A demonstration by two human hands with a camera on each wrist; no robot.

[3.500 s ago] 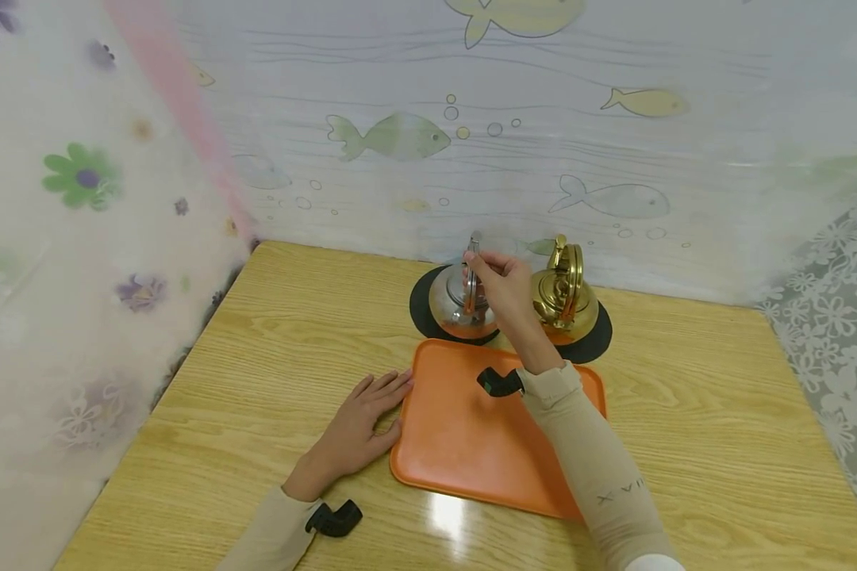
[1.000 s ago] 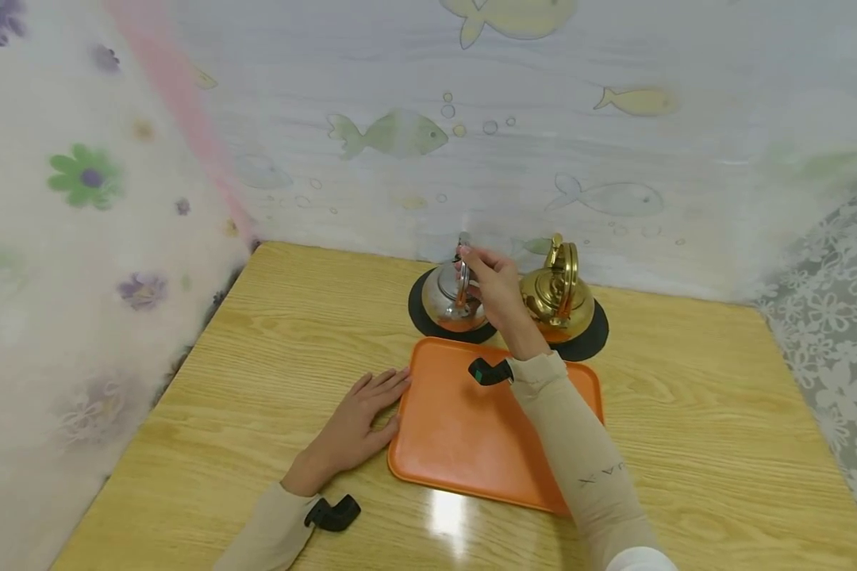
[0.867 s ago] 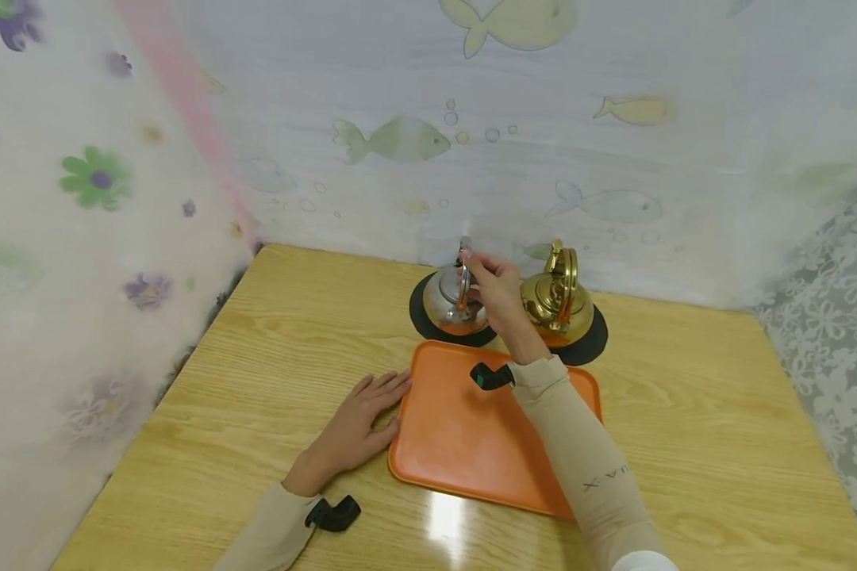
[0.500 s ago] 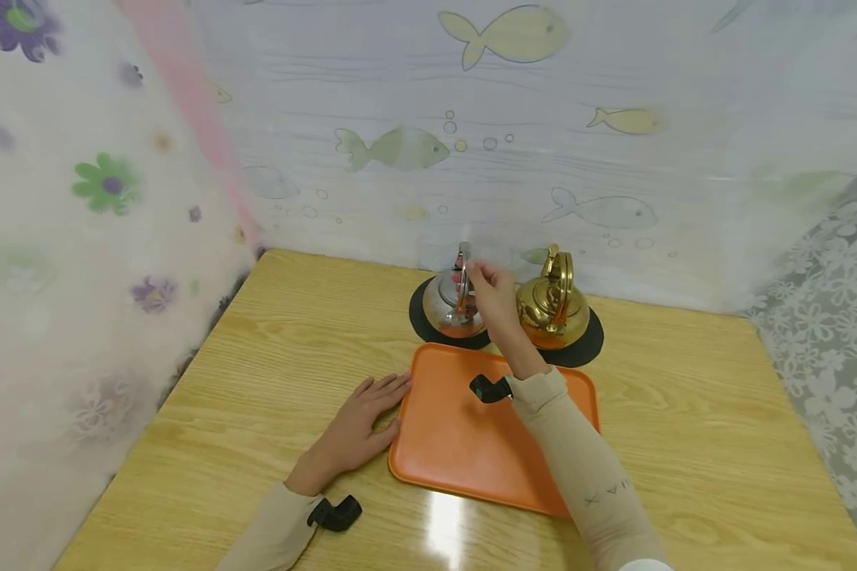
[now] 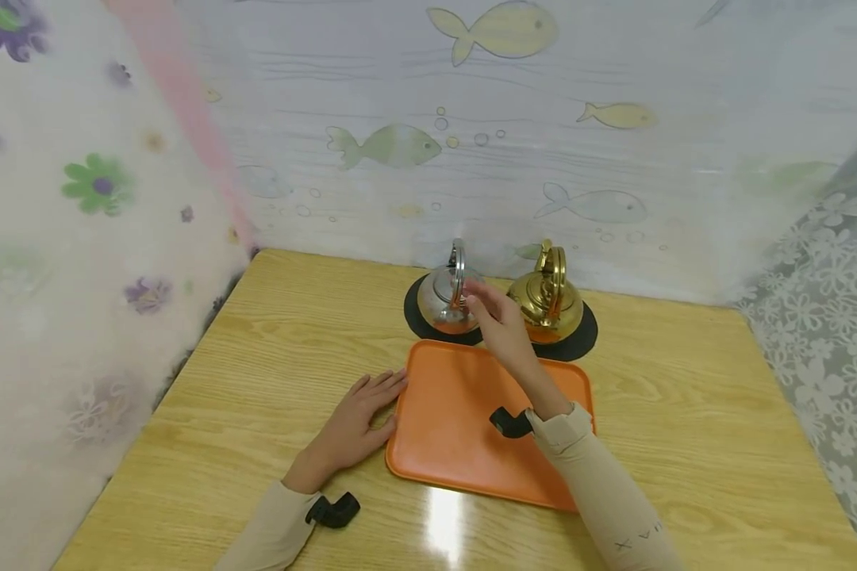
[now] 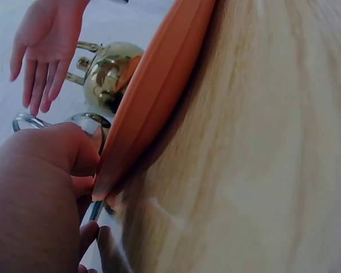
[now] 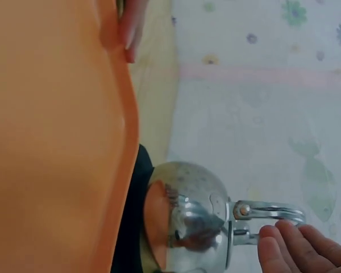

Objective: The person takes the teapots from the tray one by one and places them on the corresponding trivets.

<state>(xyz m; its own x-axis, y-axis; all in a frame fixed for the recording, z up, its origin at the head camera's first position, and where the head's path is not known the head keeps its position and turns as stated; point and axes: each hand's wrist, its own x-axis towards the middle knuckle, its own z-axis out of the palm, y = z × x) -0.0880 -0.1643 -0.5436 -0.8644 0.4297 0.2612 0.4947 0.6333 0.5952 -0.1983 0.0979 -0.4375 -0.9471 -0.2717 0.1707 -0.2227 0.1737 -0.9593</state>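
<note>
A silver kettle [image 5: 439,308] with an upright handle sits on a black round mat [image 5: 413,325] behind the orange tray [image 5: 443,444]. My right hand [image 5: 501,323] is just right of its handle, fingers extended and parted from the thumb, gripping nothing. In the right wrist view, the fingertips [image 7: 287,239] overlap the end of the kettle's handle [image 7: 267,210]. My left hand [image 5: 350,432] lies flat on the table with its fingertips and thumb at the tray's left edge. The left wrist view shows that hand [image 6: 40,182] close against the tray's rim [image 6: 142,119].
To the right of the silver kettle, a gold kettle [image 5: 570,317] stands on another black mat [image 5: 587,337]. The wooden table [image 5: 685,412] meets a wall covering [image 5: 371,47] with printed fish close behind the kettles. A flowered covering [image 5: 36,285] hangs at the left.
My right hand has let go of the silver kettle's handle and drawn back a little, down and to the right. The kettle stays on its mat. My left hand stays at the tray's edge.
</note>
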